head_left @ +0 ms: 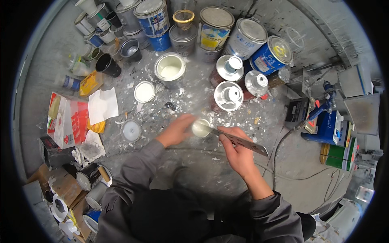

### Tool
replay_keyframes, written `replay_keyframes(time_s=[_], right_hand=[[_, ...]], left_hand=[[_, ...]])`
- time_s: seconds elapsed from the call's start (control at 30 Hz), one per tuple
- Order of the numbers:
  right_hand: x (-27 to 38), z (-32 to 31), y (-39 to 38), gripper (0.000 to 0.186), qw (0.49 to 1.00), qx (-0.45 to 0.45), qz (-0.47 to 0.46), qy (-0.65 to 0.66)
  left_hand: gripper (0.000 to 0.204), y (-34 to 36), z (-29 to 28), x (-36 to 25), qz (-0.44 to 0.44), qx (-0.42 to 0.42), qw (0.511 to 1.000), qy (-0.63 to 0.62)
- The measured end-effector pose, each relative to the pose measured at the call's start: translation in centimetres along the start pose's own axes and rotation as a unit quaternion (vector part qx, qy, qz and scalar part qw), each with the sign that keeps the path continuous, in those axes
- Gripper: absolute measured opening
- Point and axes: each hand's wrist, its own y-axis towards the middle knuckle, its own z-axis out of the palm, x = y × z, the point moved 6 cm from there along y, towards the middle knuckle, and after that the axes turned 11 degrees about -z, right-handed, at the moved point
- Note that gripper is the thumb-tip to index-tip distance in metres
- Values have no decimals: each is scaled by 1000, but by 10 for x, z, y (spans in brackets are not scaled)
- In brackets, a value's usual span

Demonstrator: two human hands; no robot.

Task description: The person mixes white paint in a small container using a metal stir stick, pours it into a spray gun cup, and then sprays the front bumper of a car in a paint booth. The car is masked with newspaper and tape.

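In front of me on the work table stands a small cup [199,128] with pale, whitish paint in it. My left hand [178,128] is at the cup's left side, its fingers curled against the wall and smeared by motion. A flat metal paint stirring stick with holes [251,146] is gripped in my right hand [238,153], closed around it. The stick slants down to the left, its lower end inside the cup. Beyond the cup is an open can [170,69] of pale paint, and left of that a round lid [144,92] coated white.
Three metal cans with pouring caps [228,96] stand right of the open can. Large paint tins [216,30] line the back. At left are a translucent lid [131,131], a white paper [103,106] and black cups [108,65]. A blue spray gun [322,106] and hose lie right.
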Motion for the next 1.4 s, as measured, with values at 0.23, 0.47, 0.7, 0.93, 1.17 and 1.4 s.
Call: replay_keyframes(time_s=[0.23, 0.47, 0.7, 0.93, 1.17, 1.4], right_hand=[[-7, -23, 5, 25, 996, -3, 76, 46], [58, -134, 26, 24, 986, 23, 120, 109], [110, -254, 7, 38, 988, 86, 0, 131], [-31, -531, -91, 77, 798, -339, 196, -458], [-163, -557, -103, 113, 759, -235, 417, -442], [-135, -555, -125, 84, 777, -215, 372, -460]], left_hand=[[69, 28, 12, -53, 84, 53, 992, 81], [75, -2, 26, -161, -151, 375, 897, -179], [75, 2, 49, -296, -114, 489, 860, -93], [73, 23, 59, -384, -26, 427, 903, -47], [74, 11, 81, -412, -13, 369, 929, -33], [80, 22, 135, -397, -70, 318, 936, -132]])
